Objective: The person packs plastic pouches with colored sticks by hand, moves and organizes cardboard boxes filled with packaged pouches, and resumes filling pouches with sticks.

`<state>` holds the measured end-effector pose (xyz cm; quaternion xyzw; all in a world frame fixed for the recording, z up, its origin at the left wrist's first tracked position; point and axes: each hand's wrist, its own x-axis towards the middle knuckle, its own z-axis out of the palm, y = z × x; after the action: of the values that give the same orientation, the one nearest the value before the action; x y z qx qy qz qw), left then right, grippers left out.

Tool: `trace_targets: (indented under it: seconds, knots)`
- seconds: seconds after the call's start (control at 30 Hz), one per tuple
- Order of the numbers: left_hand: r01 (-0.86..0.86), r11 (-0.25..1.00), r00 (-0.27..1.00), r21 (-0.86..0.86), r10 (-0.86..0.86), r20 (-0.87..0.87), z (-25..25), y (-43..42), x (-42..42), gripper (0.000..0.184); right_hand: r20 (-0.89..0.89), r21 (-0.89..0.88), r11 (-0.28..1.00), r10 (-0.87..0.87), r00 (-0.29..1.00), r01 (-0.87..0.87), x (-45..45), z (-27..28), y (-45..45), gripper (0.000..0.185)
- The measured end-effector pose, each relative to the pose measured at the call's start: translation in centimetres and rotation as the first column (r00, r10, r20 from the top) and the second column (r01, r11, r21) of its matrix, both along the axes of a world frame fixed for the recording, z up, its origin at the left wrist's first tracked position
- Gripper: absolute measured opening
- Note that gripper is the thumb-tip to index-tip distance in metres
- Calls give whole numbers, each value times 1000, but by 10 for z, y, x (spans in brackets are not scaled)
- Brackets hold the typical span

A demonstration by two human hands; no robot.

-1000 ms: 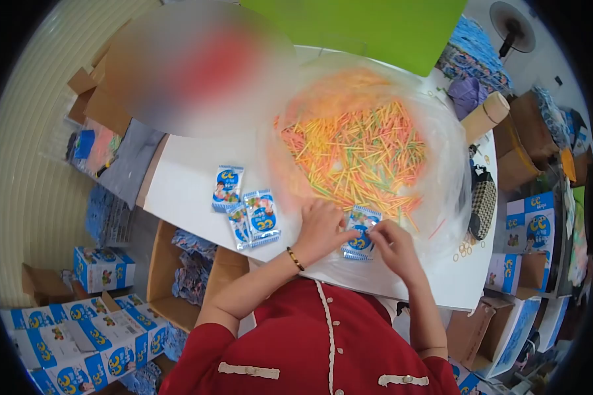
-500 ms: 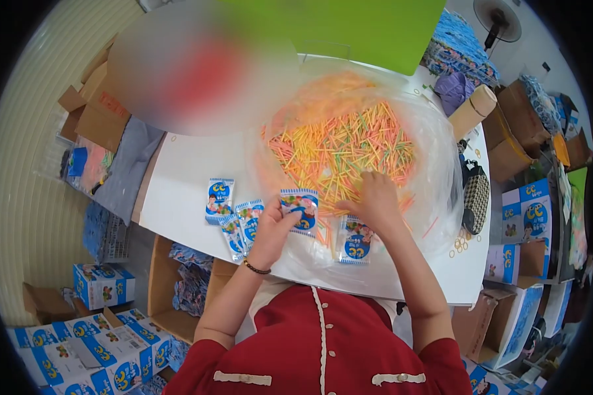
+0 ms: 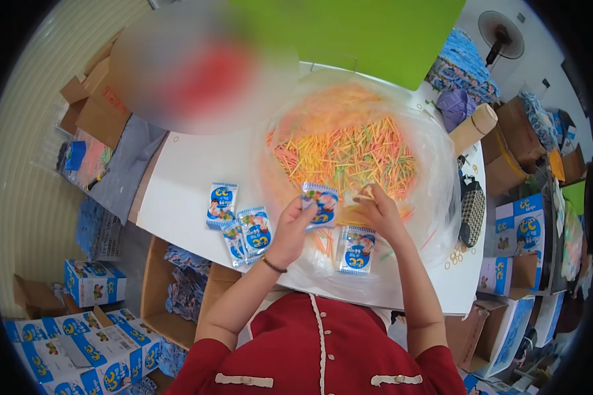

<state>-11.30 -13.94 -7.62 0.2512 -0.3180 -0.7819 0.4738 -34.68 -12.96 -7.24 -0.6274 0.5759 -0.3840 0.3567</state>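
My left hand point(image 3: 292, 232) grips a small blue-and-white printed packet point(image 3: 321, 203) between thumb and fingers, at the near side of a heap of thin coloured sticks point(image 3: 349, 153). The sticks are pink, yellow, orange and green and lie in a spread clear plastic bag point(image 3: 435, 164). Just right of that packet, my right hand point(image 3: 383, 214) is closed in a pinch on a few sticks; how many is hidden by the fingers. Below it one packet point(image 3: 357, 250) lies on the bag's edge. Several more packets point(image 3: 254, 230) lie to the left of my left hand.
Behind the heap stands a green panel point(image 3: 375, 33), beside a blurred area at upper left. On the white table point(image 3: 184, 178) are a beige cylinder point(image 3: 474, 125), a purple bundle point(image 3: 456, 105), a checked pouch point(image 3: 472, 214) and rubber bands. Printed cartons point(image 3: 89, 349) crowd the floor.
My right hand has drawn back from the heap and its fingers have closed on some sticks. My left hand has moved right with its packet, bringing the two closer together.
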Motion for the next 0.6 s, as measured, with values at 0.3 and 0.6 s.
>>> trace_targets:
  seconds: [0.3,0.6]
  knots:
    - [62,997,995,-48,-58,75,-36,-35,-86,24,250,-59,977,-183,951,204,-6,-33,-1,23]
    - [-42,999,985,3,41,166,-5,-44,-50,26,231,-70,911,-381,896,405,-21,-35,-21,30]
